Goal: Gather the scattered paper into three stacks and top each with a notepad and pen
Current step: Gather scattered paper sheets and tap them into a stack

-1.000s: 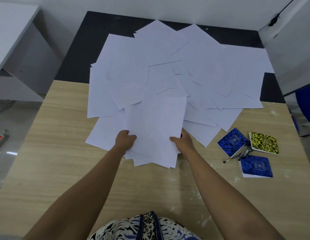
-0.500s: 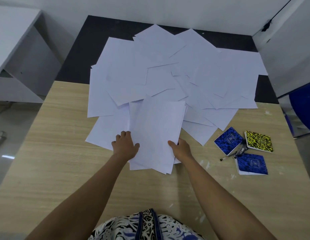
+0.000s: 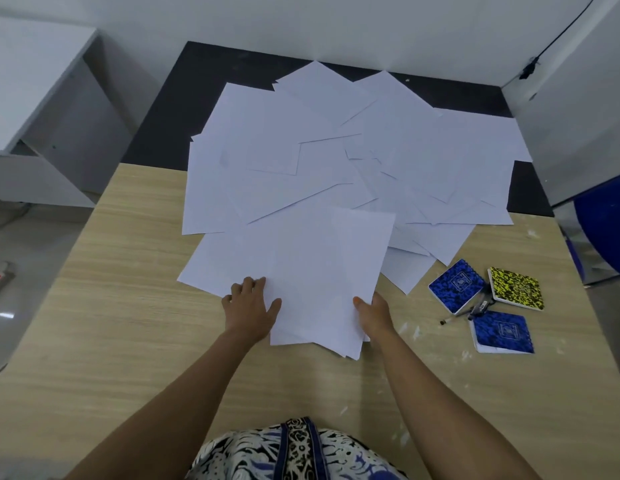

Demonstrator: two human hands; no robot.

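Two bare hands are working at the near edge of a wide scatter of white paper sheets (image 3: pixel 336 161), which is covering the far half of the pale wood-grain table (image 3: pixel 111 323). The left hand (image 3: pixel 249 311) is lying flat, fingers spread, pressing on a lower sheet just beside a small, loosely squared bundle of white sheets (image 3: pixel 325 282). The right hand (image 3: pixel 374 315) is pinching that bundle's right edge, thumb on top; the fingers beneath are hidden.

Stacks: none finished, judging by the spread.

Right of the paper, well apart from both hands, three small notebooks are sitting: a blue mottled notepad (image 3: pixel 455 285), a yellow-and-black mottled notepad (image 3: pixel 515 287) and a second blue mottled notepad (image 3: pixel 501 336), with dark pens (image 3: pixel 474 310) lying between them.

Risks: the bundle's corners are fanning out, so lifting by one edge could let sheets slide free; dragging it could pull neighbouring loose sheets along.

Writing: each blue cover is showing a pale emblem, too small to read.
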